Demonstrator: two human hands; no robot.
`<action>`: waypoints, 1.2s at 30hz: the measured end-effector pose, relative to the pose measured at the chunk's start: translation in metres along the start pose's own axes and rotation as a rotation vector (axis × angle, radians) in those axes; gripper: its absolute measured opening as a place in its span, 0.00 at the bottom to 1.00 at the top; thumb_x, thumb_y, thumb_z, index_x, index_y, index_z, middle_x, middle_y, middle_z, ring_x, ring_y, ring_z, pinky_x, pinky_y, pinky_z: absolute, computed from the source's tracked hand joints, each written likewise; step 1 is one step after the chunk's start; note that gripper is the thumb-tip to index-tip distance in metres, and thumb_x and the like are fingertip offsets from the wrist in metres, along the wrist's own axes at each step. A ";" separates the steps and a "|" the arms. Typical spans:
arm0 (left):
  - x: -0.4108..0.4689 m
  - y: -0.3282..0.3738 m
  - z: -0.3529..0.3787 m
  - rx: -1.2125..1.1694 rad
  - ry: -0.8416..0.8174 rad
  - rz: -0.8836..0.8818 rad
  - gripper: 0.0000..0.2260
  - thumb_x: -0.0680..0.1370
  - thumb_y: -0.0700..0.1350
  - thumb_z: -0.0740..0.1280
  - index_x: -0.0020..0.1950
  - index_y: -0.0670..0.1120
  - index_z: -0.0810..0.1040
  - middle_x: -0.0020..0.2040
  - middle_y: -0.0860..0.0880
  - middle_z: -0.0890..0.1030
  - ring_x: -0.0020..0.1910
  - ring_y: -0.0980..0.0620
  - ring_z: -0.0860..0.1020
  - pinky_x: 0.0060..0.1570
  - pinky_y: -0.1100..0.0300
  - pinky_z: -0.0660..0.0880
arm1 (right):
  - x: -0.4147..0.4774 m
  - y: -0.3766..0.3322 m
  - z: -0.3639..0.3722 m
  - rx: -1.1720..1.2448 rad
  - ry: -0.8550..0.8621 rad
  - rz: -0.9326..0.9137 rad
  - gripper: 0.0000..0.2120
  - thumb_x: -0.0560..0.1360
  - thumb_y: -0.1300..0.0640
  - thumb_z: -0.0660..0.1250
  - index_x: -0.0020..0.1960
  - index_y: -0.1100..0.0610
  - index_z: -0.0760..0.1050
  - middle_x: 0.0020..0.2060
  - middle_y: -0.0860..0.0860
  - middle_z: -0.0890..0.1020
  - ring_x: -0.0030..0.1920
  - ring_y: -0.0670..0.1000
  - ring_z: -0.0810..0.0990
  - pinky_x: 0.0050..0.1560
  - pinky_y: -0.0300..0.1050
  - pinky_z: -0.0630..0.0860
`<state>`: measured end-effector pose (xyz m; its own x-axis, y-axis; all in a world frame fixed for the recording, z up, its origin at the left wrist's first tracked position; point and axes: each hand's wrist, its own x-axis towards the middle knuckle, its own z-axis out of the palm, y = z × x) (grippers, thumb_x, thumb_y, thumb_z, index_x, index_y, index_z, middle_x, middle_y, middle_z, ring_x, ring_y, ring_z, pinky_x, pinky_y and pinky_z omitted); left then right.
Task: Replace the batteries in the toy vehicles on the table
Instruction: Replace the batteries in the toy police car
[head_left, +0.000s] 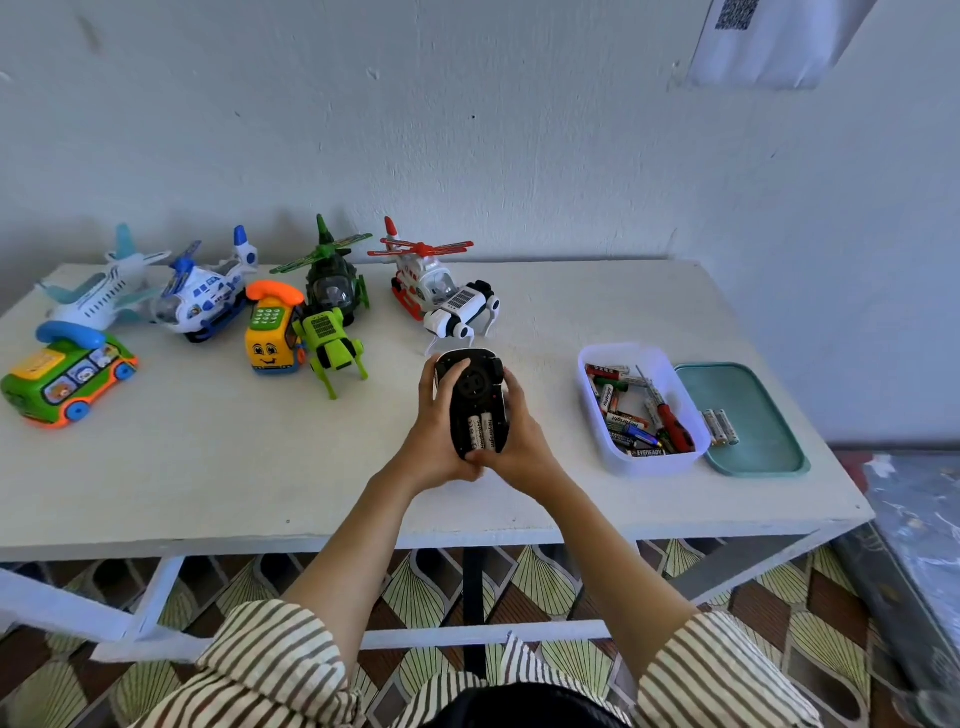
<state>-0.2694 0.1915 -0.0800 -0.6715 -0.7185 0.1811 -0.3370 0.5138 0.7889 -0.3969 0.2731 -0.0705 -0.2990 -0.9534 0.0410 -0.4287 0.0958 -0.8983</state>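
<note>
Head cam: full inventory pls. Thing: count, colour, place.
toy airplane: 1, white and light blue, table far left
toy helicopters: 3, white-blue, dark green, white-red, back row
toy phone buses: 2, green-orange at left edge, yellow mid-left
robot dogs: 2, lime green, white-black, table middle
toy car: 1, black underside up, held over table middle
batteries in car: 2, white, open compartment
tub: 1, clear, table right, holds loose batteries
screwdriver: 1, red handle, in tub
tray: 1, teal, right of tub
tray batteries: few, white, on tray
table: 1, white
QR sheet: 1, white, wall top right
left hand: 1, grips toy car
right hand: 1, grips toy car
</note>
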 end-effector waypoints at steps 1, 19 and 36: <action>0.001 0.000 0.001 0.007 0.001 0.010 0.56 0.57 0.34 0.79 0.75 0.58 0.51 0.75 0.55 0.37 0.66 0.55 0.63 0.50 0.76 0.69 | 0.000 0.000 0.005 0.073 0.016 0.055 0.50 0.64 0.68 0.73 0.76 0.52 0.47 0.67 0.53 0.69 0.64 0.50 0.71 0.62 0.46 0.72; 0.002 -0.009 0.003 0.011 0.028 0.059 0.55 0.55 0.37 0.80 0.75 0.56 0.53 0.75 0.54 0.39 0.74 0.46 0.58 0.61 0.53 0.75 | 0.021 -0.025 -0.076 0.247 0.235 0.164 0.09 0.76 0.67 0.64 0.52 0.57 0.78 0.41 0.53 0.82 0.38 0.46 0.80 0.41 0.39 0.76; 0.002 -0.007 0.004 0.011 0.039 0.040 0.57 0.55 0.36 0.79 0.73 0.63 0.51 0.75 0.57 0.39 0.74 0.47 0.57 0.60 0.52 0.76 | 0.022 0.043 -0.131 -0.712 0.102 0.370 0.13 0.77 0.63 0.58 0.57 0.53 0.76 0.56 0.57 0.72 0.50 0.59 0.72 0.47 0.47 0.68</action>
<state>-0.2705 0.1880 -0.0876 -0.6581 -0.7151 0.2356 -0.3180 0.5476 0.7739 -0.5338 0.2938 -0.0506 -0.5892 -0.7968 -0.1339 -0.7165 0.5919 -0.3691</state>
